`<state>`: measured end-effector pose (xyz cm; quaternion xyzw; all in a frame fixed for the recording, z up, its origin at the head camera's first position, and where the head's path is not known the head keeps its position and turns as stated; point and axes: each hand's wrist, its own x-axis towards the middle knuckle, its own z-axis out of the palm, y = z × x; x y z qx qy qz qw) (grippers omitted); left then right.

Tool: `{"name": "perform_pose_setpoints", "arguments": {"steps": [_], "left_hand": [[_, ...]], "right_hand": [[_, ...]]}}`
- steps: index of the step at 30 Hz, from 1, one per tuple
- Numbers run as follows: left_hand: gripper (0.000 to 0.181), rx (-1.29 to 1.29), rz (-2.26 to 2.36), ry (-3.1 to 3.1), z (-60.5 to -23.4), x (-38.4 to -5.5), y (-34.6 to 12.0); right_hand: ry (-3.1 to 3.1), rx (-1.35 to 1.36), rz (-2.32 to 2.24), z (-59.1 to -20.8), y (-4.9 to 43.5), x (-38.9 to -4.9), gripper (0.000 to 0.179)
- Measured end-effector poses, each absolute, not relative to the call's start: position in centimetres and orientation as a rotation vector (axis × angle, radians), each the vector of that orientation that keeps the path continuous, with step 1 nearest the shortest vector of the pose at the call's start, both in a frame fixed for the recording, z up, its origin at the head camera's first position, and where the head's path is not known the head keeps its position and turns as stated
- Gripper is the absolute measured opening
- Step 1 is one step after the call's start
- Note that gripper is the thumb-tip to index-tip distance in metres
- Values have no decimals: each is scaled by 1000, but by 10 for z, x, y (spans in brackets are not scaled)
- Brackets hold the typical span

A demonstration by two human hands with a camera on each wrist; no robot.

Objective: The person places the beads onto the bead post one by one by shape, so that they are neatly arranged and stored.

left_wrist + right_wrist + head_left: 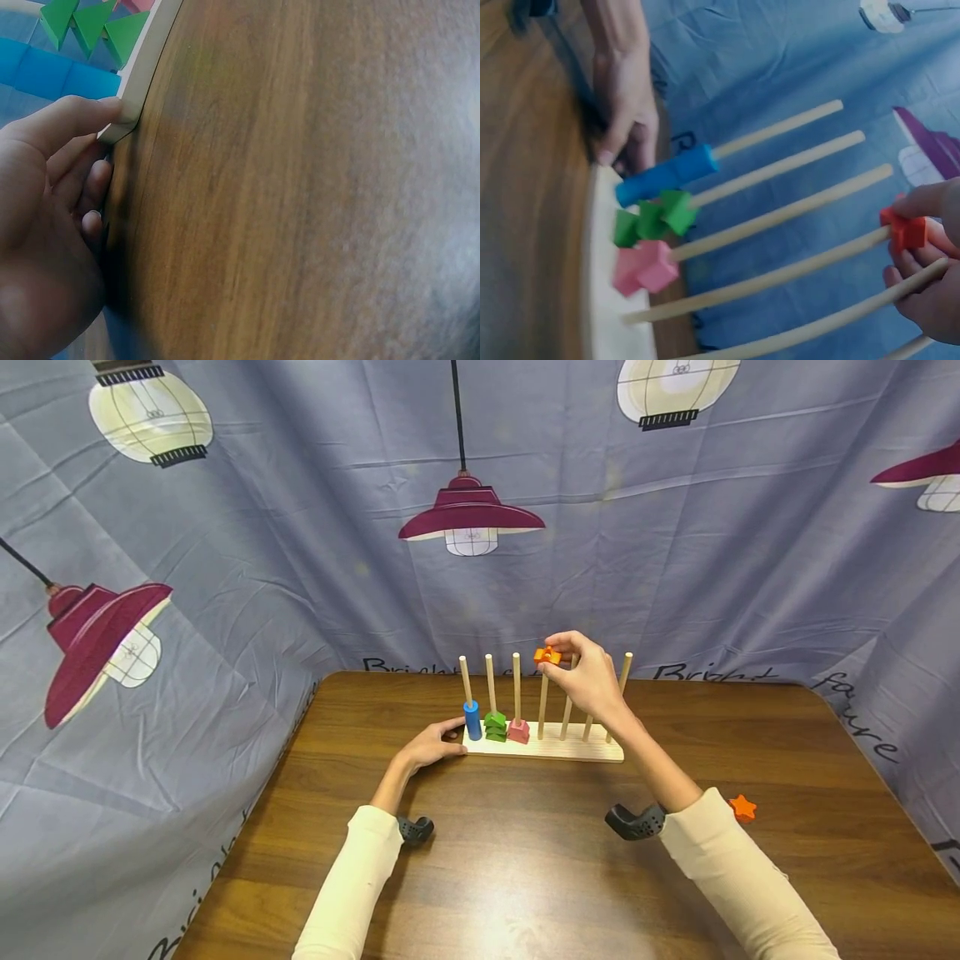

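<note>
A pale wooden base (577,750) carries a row of upright pegs (517,681) on the table. Blue cylinders (472,722) are stacked on the leftmost peg, green triangles (496,727) on the second, and pink blocks (646,268) on the third. My left hand (429,747) holds the base's left end, thumb in front and other fingers around the end. Between thumb and fingertips, my right hand (588,677) pinches an orange star (547,656) at the top of the fourth peg. Whether the peg tip has entered the star's hole I cannot tell.
Another orange star (742,807) lies on the brown wooden table (510,877), to the right beside my right sleeve. Black devices (636,822) are strapped at both wrists. A blue-grey curtain (585,568) printed with lamps hangs behind and beside the table.
</note>
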<state>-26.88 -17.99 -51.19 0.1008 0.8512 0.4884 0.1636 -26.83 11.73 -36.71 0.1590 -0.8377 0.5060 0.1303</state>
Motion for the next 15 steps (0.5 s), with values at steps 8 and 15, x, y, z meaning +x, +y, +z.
{"name": "perform_pose_setpoints", "arguments": {"steps": [8,15], "left_hand": [[69,279,1390,2422,-512,-269,-180],[70,262,1380,2411,-512,-268,-181]], "right_hand": [[-2323,242,1879,-406,112,-266,46],[-2351,134,2012,-447,111,-265,37]]}}
